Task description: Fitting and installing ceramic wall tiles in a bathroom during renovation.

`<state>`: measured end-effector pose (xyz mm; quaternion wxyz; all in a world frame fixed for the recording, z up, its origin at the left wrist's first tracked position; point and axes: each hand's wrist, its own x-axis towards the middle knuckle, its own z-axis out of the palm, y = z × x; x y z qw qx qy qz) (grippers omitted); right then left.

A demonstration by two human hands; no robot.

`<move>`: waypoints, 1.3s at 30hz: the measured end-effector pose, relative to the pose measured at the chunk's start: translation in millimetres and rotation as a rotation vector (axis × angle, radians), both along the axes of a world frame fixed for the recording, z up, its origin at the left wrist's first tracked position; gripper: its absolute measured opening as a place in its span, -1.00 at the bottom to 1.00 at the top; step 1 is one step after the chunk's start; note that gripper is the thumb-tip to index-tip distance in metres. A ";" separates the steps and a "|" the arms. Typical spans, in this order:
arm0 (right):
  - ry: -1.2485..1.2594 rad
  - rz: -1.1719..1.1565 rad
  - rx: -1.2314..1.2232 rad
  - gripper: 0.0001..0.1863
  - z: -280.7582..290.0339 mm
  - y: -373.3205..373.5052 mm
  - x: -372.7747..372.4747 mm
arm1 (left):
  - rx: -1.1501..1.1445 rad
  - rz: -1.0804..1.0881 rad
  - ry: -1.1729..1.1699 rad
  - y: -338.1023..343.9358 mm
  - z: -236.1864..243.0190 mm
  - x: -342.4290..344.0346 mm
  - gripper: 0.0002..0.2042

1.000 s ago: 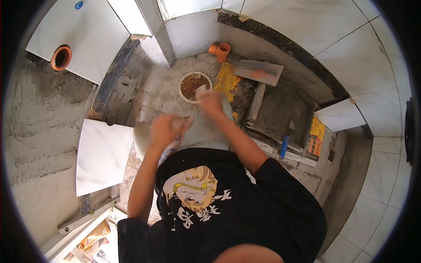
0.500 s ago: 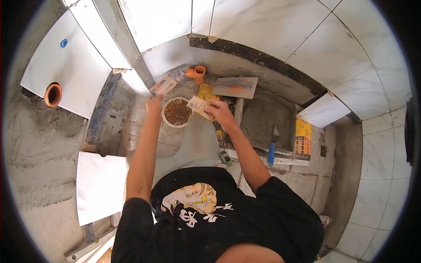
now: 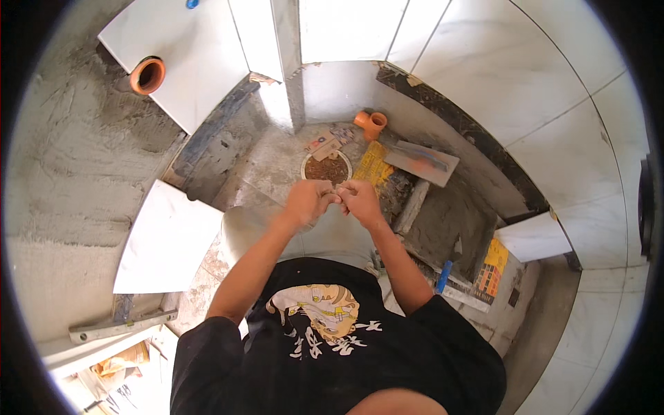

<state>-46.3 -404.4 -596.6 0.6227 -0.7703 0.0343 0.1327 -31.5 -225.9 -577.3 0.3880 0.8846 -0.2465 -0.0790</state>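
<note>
My left hand [image 3: 309, 201] and my right hand [image 3: 360, 200] meet in front of my body, fingertips pinched together. Whatever sits between them is too small to make out. Just beyond is a round white-rimmed bucket [image 3: 327, 167] with brown, rough-looking contents. A printed piece of cardboard [image 3: 321, 144] lies at the bucket's far rim. To the right, a flat plastering trowel [image 3: 423, 163] rests over a yellow printed bag [image 3: 373, 164] and the edge of a mortar trough [image 3: 453, 228].
An orange pipe fitting [image 3: 373, 125] stands by the far wall. White marbled tiles lean at left, one tile [image 3: 166, 238] beside my left arm and another [image 3: 536, 236] at right. A blue-handled tool [image 3: 444, 276] rests at the trough's near edge. A spirit level [image 3: 124, 326] lies lower left.
My hands were apart, the left by the printed cardboard, the right holding a small pale card-like piece. They have come together, and that piece no longer shows clearly. The whole view has turned.
</note>
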 end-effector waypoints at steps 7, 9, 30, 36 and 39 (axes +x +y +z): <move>0.179 -0.287 0.396 -0.79 -42.3 -7.0 20.7 | -0.346 0.628 0.202 11.1 -28.4 -17.9 -0.79; 0.095 -0.226 0.339 -0.71 -14.8 0.1 23.7 | -0.252 0.694 0.230 29.0 -66.3 -0.6 -0.78; -0.281 0.081 0.201 -0.88 73.5 46.4 14.2 | -0.487 0.579 -0.349 13.6 56.2 -36.9 -0.72; -0.262 0.182 0.189 -0.89 88.2 52.5 9.5 | -0.421 0.488 -0.410 33.5 60.9 -45.0 -0.77; -0.247 0.150 0.297 -0.84 98.0 58.7 3.7 | -0.383 0.509 -0.235 37.9 66.0 -50.1 -0.81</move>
